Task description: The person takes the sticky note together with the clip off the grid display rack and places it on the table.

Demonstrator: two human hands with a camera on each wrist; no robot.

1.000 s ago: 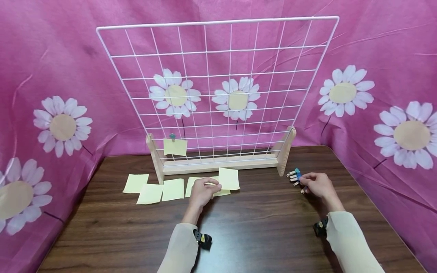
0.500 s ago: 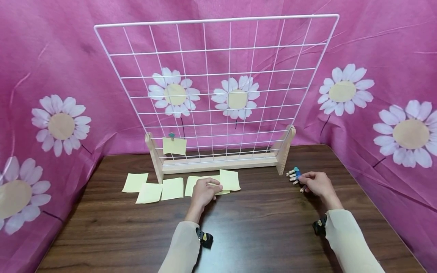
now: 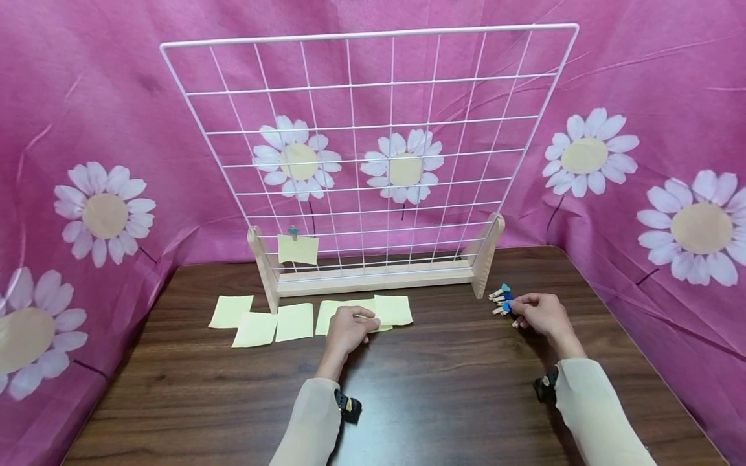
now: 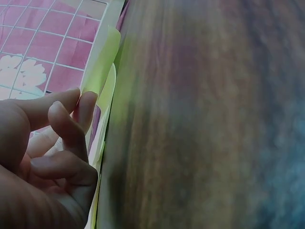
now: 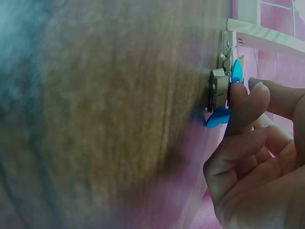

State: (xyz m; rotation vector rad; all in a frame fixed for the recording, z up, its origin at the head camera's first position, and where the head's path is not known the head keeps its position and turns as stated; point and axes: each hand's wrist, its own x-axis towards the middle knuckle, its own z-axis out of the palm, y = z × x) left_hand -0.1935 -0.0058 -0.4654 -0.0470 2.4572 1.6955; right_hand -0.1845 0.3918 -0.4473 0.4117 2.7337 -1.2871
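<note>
My left hand [image 3: 350,331] pinches a pale yellow sticky note [image 3: 394,310] by its near left corner. In the left wrist view that note [image 4: 102,62] stands up from between thumb and finger, over other yellow sheets. My right hand [image 3: 542,314] is at a small cluster of mini wooden clothespins [image 3: 497,296] with blue hearts, its fingertips pinching one clothespin [image 3: 506,307]. Seen from the right wrist, a light blue heart [image 5: 237,71] sits right at the fingertips, and a darker blue heart [image 5: 219,118] lies beside them. The fingers partly hide the clips.
A white wire grid [image 3: 373,123] stands upright in a wooden base [image 3: 379,279] at the back. One yellow note [image 3: 298,250] hangs on it from a teal clip [image 3: 294,231]. Several more notes [image 3: 294,322] lie on the brown table [image 3: 443,388] before the base.
The note in my left hand has tipped lower, toward the table. At my right fingertips a blue-heart clothespin has shifted and its heart now shows. Both arms have barely moved.
</note>
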